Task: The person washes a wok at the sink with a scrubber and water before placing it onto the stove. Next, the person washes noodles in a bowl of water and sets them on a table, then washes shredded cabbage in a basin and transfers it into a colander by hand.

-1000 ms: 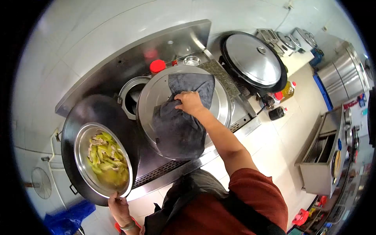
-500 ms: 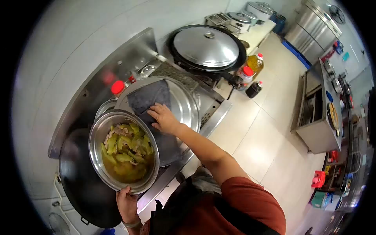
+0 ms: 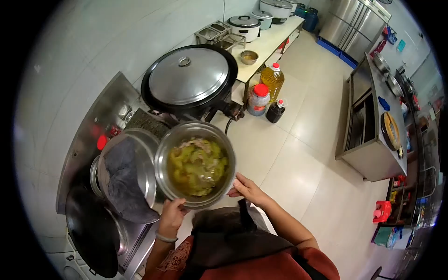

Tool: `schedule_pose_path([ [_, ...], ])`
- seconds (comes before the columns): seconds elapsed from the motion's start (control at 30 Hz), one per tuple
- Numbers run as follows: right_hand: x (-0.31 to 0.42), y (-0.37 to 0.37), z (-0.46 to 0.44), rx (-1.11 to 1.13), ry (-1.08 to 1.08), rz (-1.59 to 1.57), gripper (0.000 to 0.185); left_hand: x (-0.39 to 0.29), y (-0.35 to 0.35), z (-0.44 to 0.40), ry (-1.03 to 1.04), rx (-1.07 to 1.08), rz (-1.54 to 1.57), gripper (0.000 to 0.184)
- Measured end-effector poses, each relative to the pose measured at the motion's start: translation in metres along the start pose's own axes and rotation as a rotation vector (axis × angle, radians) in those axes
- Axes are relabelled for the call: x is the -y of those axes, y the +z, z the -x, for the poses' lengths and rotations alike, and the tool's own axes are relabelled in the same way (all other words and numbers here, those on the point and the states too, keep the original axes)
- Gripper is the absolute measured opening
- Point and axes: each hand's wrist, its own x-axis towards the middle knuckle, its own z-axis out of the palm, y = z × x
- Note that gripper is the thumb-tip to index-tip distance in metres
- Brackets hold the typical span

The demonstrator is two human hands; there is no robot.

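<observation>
A metal bowl (image 3: 161,173) of green vegetable pieces, meat and broth is held level in front of my body. My left hand (image 3: 172,215) grips its rim at the lower left, with the fingers under the edge. At the lower right of the rim, my right hand (image 3: 246,187) is closed on the bowl too. Left of the bowl, a dark grey cloth (image 3: 123,179) lies over a large round metal lid (image 3: 148,144) on the stove. A black wok (image 3: 91,228) sits at the lower left.
Beyond the bowl stands a large covered wok (image 3: 186,77). An oil bottle (image 3: 272,81), a red-lidded jar (image 3: 258,100) and a dark bottle (image 3: 276,112) are on the floor. Rice cookers (image 3: 245,28) line the side table. A steel counter (image 3: 368,130) stands at right.
The bowl has moved away from the black wok, to the right past the cloth-covered lid. My right hand has left the cloth and taken hold of the bowl. The view has turned right.
</observation>
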Motion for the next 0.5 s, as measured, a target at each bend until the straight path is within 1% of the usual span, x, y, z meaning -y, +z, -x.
schedule_pose_path([
  [0.07, 0.014, -0.048, 0.015, 0.041, 0.0, -0.029, 0.065, 0.017, 0.056, -0.022, -0.093, 0.064, -0.015, 0.008],
  [0.1, 0.018, -0.07, 0.021, -0.039, 0.002, -0.086, 0.064, 0.031, 0.07, -0.04, -0.128, 0.118, -0.026, 0.007],
  [0.13, 0.024, -0.095, 0.024, -0.12, 0.003, -0.145, 0.064, 0.037, 0.098, -0.05, -0.122, 0.119, -0.017, 0.007],
  [0.2, 0.047, -0.142, 0.033, -0.185, -0.003, -0.233, 0.061, 0.044, 0.163, -0.07, -0.177, 0.18, -0.037, 0.007],
  [0.23, 0.049, -0.17, 0.033, -0.233, -0.012, -0.238, 0.058, 0.044, 0.193, -0.08, -0.178, 0.237, -0.085, 0.01],
  [0.27, 0.054, -0.196, 0.034, -0.281, -0.022, -0.242, 0.056, 0.046, 0.22, -0.094, -0.176, 0.234, -0.081, 0.01],
  [0.3, 0.062, -0.223, 0.034, -0.276, -0.017, -0.239, 0.056, 0.048, 0.246, -0.109, -0.18, 0.286, -0.131, 0.013],
  [0.37, 0.077, -0.271, 0.033, -0.399, -0.002, -0.25, 0.052, 0.059, 0.292, -0.148, -0.172, 0.37, -0.21, 0.021],
  [0.4, 0.086, -0.297, 0.03, -0.396, 0.002, -0.248, 0.052, 0.061, 0.32, -0.165, -0.173, 0.367, -0.206, 0.021],
  [0.47, 0.108, -0.361, 0.028, -0.469, -0.028, -0.394, 0.052, 0.071, 0.387, -0.207, -0.223, 0.397, -0.234, 0.023],
  [0.5, 0.112, -0.384, 0.025, -0.479, -0.046, -0.474, 0.05, 0.082, 0.405, -0.232, -0.26, 0.428, -0.277, 0.024],
])
